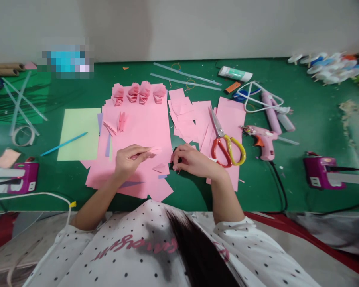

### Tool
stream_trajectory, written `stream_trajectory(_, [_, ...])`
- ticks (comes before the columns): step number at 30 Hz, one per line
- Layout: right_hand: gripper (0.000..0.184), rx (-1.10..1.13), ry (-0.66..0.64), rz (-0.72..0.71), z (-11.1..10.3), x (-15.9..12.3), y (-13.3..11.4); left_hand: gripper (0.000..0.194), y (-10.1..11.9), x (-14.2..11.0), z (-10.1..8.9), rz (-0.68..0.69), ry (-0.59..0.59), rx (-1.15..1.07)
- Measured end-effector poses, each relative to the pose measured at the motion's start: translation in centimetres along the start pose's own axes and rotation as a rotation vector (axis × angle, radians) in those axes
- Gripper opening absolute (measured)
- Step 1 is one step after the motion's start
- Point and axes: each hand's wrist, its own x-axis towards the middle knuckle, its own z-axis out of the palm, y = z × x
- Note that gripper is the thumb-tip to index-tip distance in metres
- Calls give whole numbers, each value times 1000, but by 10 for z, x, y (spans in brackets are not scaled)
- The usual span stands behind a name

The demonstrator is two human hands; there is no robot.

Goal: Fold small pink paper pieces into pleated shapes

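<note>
My left hand point(130, 159) pinches a small folded pink paper piece point(154, 151) above the stack of pink sheets point(143, 127). Just beyond that stack's right edge, my right hand point(190, 161) has its fingers curled down by a small dark object point(172, 157), mostly hidden under them. Another folded pink paper point(159, 168) lies on the sheets between my hands. Two narrow folded pieces point(121, 121) rest farther up. Several pleated pink paper pieces point(144, 93) form a row along the stack's top.
Scissors point(224, 143) with red and yellow handles lie over pink paper, right of my right hand. Beyond them is a pink glue gun point(265, 141) with its cord. Cut pink squares point(182, 113) lie near the middle. A blue pencil point(64, 143) crosses pale green paper point(74, 119) at left.
</note>
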Motion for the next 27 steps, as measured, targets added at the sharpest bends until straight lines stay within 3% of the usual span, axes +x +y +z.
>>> stream_trajectory(3, [14, 178, 75, 13, -1, -1, -6, 17, 1, 0, 0, -1, 4, 13])
stream_trajectory(7, [18, 373, 285, 106, 2, -1, -10, 15, 3, 1, 0, 13, 16, 31])
stream_trajectory(13, [25, 550, 484, 78, 7, 1, -11, 15, 2, 1, 0, 13, 20, 39])
stream_trajectory(22, [22, 753, 410, 33, 15, 7, -5, 15, 0, 0, 0, 1, 20, 22])
stream_trajectory(27, [34, 892, 432, 45, 21, 11, -7, 16, 0, 0, 1, 19, 31, 43])
